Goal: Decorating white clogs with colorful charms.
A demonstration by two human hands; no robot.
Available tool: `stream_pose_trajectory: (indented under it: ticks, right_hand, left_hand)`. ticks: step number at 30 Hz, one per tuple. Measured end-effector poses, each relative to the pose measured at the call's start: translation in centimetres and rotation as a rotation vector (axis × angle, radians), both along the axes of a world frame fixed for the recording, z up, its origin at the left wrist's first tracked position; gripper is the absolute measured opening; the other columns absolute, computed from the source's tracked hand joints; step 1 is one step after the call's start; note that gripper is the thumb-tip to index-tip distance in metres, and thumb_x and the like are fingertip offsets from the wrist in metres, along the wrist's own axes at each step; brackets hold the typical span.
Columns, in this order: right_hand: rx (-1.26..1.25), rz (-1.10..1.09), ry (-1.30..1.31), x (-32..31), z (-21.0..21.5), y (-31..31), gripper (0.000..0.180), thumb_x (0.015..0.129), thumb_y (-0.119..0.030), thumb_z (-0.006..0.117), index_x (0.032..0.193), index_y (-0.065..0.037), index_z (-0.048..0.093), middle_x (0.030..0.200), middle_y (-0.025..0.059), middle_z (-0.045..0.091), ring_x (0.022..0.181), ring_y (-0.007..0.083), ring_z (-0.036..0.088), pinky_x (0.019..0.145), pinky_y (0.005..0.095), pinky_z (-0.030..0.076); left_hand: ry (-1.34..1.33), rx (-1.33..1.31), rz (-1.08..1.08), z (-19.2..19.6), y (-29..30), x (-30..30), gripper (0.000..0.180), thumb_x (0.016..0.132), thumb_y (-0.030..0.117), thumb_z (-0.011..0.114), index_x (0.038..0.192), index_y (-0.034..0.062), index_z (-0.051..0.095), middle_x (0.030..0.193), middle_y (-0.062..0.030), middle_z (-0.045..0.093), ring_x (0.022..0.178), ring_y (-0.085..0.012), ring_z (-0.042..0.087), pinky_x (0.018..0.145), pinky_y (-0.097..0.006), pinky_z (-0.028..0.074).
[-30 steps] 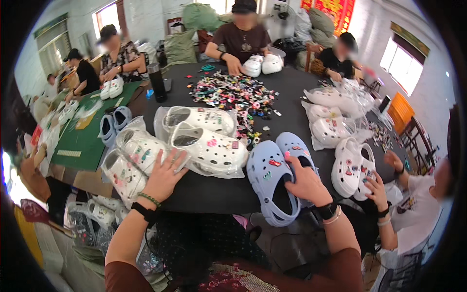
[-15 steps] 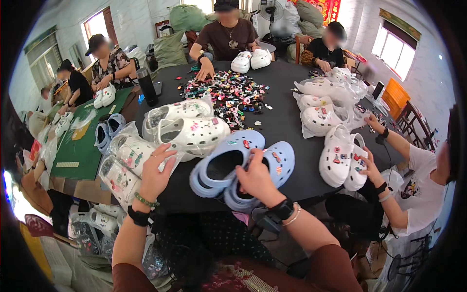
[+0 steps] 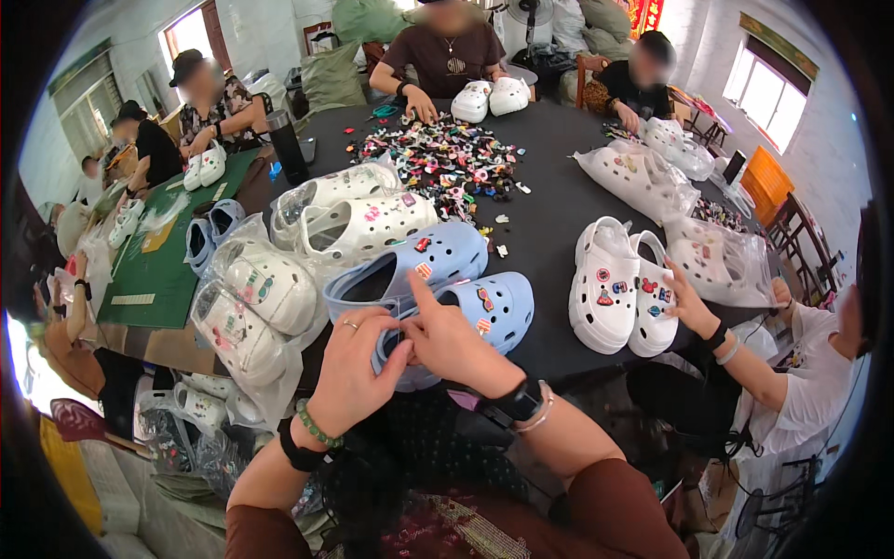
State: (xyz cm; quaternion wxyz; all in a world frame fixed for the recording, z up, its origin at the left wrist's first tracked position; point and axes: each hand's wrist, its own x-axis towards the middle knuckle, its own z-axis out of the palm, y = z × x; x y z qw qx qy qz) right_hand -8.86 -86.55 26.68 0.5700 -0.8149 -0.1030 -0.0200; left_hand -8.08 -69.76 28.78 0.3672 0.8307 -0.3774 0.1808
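Note:
A pair of light blue clogs (image 3: 466,298) with small charms on the toes lies in front of me, heels toward me. Over their heel ends my left hand (image 3: 358,368) and my right hand (image 3: 456,345) meet. The left thumb and fingers are bent together beside the right fingers; whatever they pinch is too small to make out. My right index finger stretches toward a striped charm (image 3: 423,271) on the left clog, its other fingers curled. My hands partly hide the heel straps. Left of the pair are bagged white clogs (image 3: 261,289) and more white clogs (image 3: 368,224) in clear plastic.
A heap of colourful charms (image 3: 447,163) covers the table's middle. At right, a co-worker's hand (image 3: 689,303) touches white clogs (image 3: 610,289), near bagged clogs (image 3: 717,261). A dark bottle (image 3: 287,149) stands at left by a green mat (image 3: 154,289). Other people sit around.
My left hand has come right from the bagged clogs to meet my right hand, which has moved left and down. The blue clogs have shifted left. At right, the white clogs also moved left.

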Motion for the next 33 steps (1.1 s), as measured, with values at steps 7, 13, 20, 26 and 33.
stream_pose_trajectory:
  ticks: [7,13,20,26,33]
  right_hand:
    - [-0.367,-0.517,-0.357,-1.3,1.5,-10.4,0.021,0.086,-0.016,0.061,0.103,-0.003,0.065,0.082,0.0188,0.067,0.07,0.0365,0.065,0.062,0.0391,0.052]
    - [-0.54,-0.569,-0.037,-2.0,-1.2,-14.6,0.035,0.089,-0.03,0.062,0.103,0.001,0.062,0.078,0.0188,0.067,0.067,0.0347,0.066,0.058,0.04,0.051]
    - [-0.53,-0.402,0.039,-3.4,-3.4,-11.7,0.053,0.081,-0.04,0.073,0.103,0.007,0.06,0.079,0.0228,0.067,0.072,0.0336,0.068,0.064,0.0371,0.053]
    - [-0.435,-0.236,-0.073,-4.8,-3.5,-10.7,0.053,0.083,-0.036,0.07,0.112,0.006,0.055,0.078,0.0238,0.066,0.072,0.0397,0.066,0.066,0.0443,0.053]
    - [-0.751,-0.332,-0.082,4.5,-0.6,-17.4,0.015,0.08,-0.021,0.065,0.083,-0.008,0.071,0.081,0.0135,0.069,0.079,0.034,0.066,0.074,0.0427,0.053]
  left_hand:
    - [0.385,-0.043,-0.132,0.1,-1.3,-1.4,0.033,0.084,0.007,0.067,0.115,-0.0006,0.058,0.113,-0.0138,0.062,0.098,-0.0198,0.062,0.085,-0.03,0.049]
    - [1.076,-0.343,-0.286,-3.5,-4.8,1.2,0.043,0.096,0.02,0.057,0.129,-0.0046,0.048,0.123,-0.0123,0.058,0.106,-0.0167,0.059,0.093,-0.03,0.047]
    - [1.781,-0.723,-0.295,-3.2,-7.5,3.0,0.048,0.097,0.04,0.052,0.125,0.0011,0.052,0.109,-0.0081,0.065,0.094,-0.0197,0.063,0.085,-0.035,0.052]
    - [1.543,-0.556,-0.181,-4.3,-5.2,2.0,0.034,0.094,0.024,0.056,0.112,-0.0049,0.06,0.105,-0.0127,0.067,0.092,-0.0189,0.066,0.081,-0.034,0.054]
    - [1.477,-0.707,-0.11,-4.6,-4.4,1.2,0.03,0.092,0.016,0.059,0.111,-0.0067,0.059,0.105,-0.0137,0.067,0.089,-0.0204,0.067,0.076,-0.034,0.056]
